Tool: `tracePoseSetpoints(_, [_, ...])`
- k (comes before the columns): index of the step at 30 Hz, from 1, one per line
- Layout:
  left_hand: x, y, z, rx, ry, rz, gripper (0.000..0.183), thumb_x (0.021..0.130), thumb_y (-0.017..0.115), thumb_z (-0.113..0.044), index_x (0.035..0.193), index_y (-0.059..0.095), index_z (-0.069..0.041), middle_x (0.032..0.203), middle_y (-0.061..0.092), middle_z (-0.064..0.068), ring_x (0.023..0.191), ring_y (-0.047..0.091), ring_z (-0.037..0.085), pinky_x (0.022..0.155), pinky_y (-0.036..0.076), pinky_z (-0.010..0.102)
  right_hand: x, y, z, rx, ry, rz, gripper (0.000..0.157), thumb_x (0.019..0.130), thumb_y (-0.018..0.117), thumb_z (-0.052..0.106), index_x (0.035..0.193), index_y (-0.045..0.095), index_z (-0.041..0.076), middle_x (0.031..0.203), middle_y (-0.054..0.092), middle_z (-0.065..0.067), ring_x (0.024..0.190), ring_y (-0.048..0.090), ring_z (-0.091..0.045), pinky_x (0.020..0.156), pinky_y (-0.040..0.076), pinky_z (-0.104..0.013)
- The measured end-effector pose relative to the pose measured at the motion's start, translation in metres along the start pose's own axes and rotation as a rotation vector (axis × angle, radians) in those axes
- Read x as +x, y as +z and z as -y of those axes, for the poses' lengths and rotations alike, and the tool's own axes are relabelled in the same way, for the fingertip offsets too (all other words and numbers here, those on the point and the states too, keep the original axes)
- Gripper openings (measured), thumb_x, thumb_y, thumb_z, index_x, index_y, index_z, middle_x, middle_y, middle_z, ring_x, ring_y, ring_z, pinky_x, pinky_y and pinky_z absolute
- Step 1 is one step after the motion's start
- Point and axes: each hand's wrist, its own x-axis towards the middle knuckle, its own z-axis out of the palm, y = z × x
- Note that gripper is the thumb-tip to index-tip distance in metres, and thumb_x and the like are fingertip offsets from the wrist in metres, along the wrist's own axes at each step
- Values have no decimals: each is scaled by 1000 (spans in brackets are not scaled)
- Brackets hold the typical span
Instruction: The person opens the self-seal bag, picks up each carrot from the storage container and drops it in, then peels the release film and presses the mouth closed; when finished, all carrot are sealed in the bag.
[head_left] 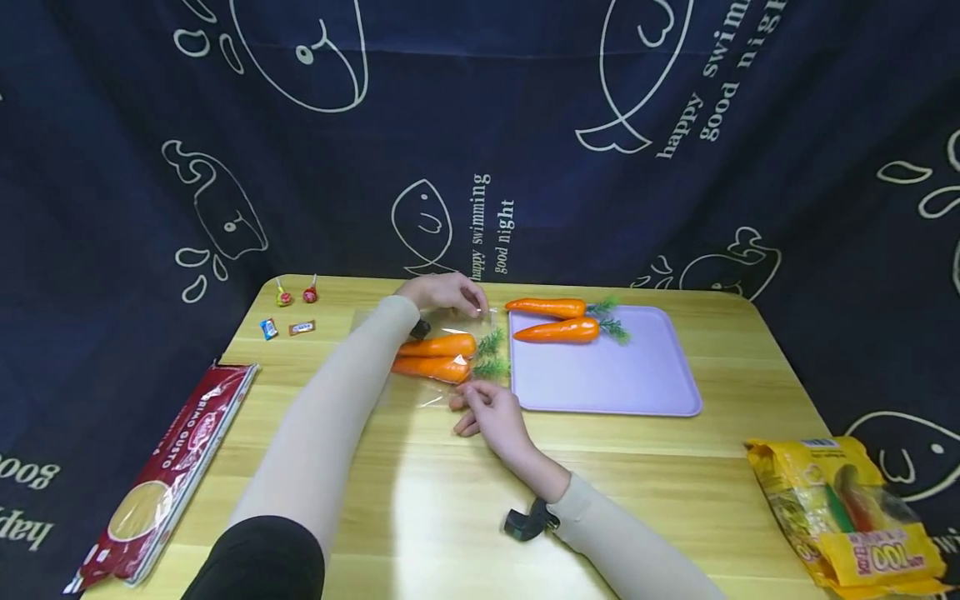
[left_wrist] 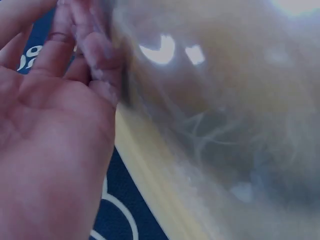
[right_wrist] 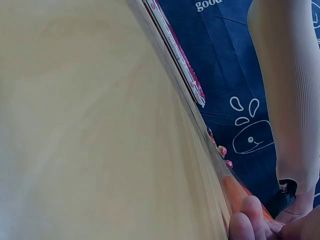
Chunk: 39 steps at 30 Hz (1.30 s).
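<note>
A clear plastic bag (head_left: pixel 431 396) lies on the table with two orange carrots (head_left: pixel 435 357) inside, their green tops toward its right end. My left hand (head_left: pixel 444 293) pinches the bag's far right corner; in the left wrist view, film (left_wrist: pixel 200 125) stretches away from the fingers. At the near right corner, my right hand (head_left: pixel 498 421) pinches the bag's edge between thumb and fingers. Just right of the bag is a lilac tray (head_left: pixel 607 379). Two more carrots (head_left: pixel 558 331) lie at the tray's far left, their tips over its rim.
Two lollipops (head_left: pixel 311 294) and two small wrapped candies (head_left: pixel 302 327) sit at the table's far left. A long red packet (head_left: pixel 168 475) lies along the left edge. At the near right is a yellow bag (head_left: pixel 847 517). Dark printed cloth (head_left: pixel 525 108) hangs behind the table.
</note>
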Motion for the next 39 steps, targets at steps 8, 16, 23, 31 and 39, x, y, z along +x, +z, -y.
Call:
tracePoseSetpoints(8, [-1,0,-5,5,-69,-23,18,93,69,-12,109,75,-8,105,74,2,83,55,16,75,47,27,-1,1,4,8,16,2,25,104,51,13,116,67,-2,100,74,-21,60,72,-27,57,62,-39])
tracePoseSetpoints(16, [-56,-38,-45,9,-16,-175,17,94,69,-18,110,75,-12,119,71,6,109,62,19,104,48,40,11,-12,35,-118,-137,78,28,105,53,20,117,68,1,103,74,-19,68,73,-27,63,62,-45])
tracePoseSetpoints(23, [-139,-48,-104,-223,165,-613,22,93,71,-20,112,71,-8,119,67,6,109,59,23,103,48,35,26,-82,141,-665,-490,147,22,103,55,21,105,74,10,91,76,-3,68,72,-20,63,60,-35])
tracePoseSetpoints(31, [-165,48,-147,-572,528,-1056,14,89,74,-4,103,74,-3,99,72,5,90,64,16,80,54,22,1,-146,192,-811,-896,-74,17,91,63,2,92,76,13,89,75,2,76,67,-9,74,57,-21])
tracePoseSetpoints(39, [-121,87,-115,-799,612,-966,32,91,68,2,122,62,-4,99,70,3,87,65,18,82,57,27,2,-167,152,-367,-640,64,25,92,57,-11,114,65,-3,80,64,-23,60,58,-22,56,52,-22])
